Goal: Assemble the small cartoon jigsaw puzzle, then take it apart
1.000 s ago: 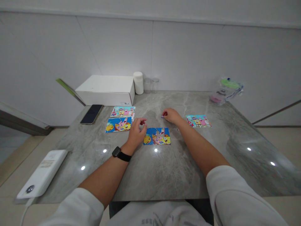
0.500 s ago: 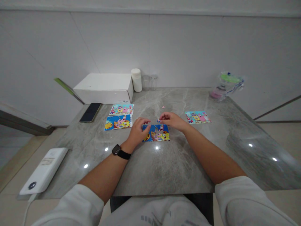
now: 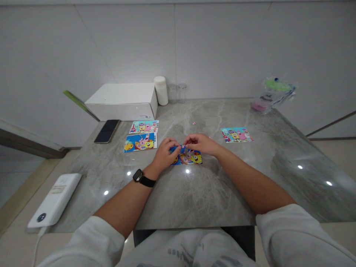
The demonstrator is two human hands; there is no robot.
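A small jigsaw puzzle (image 3: 191,159) with a blue cartoon picture lies flat in front of me. Its upper part shows a grey gap, and my hands cover some of its top and left side. My right hand (image 3: 200,144) pinches a small puzzle piece (image 3: 183,147) over the puzzle's upper edge. At the upper left corner is my left hand (image 3: 166,151), thumb and forefinger apart, tips close to that piece; whether they touch it I cannot tell. One loose pink piece (image 3: 194,123) lies farther back on the table.
Two picture cards (image 3: 144,127) (image 3: 140,142) lie at left, beside a phone (image 3: 107,131). Another picture (image 3: 237,135) lies at right. Behind stand a white box (image 3: 119,111), a white bottle (image 3: 161,91) and two glasses (image 3: 181,93). A plastic bag (image 3: 274,95) and a power bank (image 3: 55,200) sit near the sides.
My right hand has moved left with the puzzle piece, from beyond the puzzle to its upper edge, close to my left fingertips. The camera view has shifted slightly.
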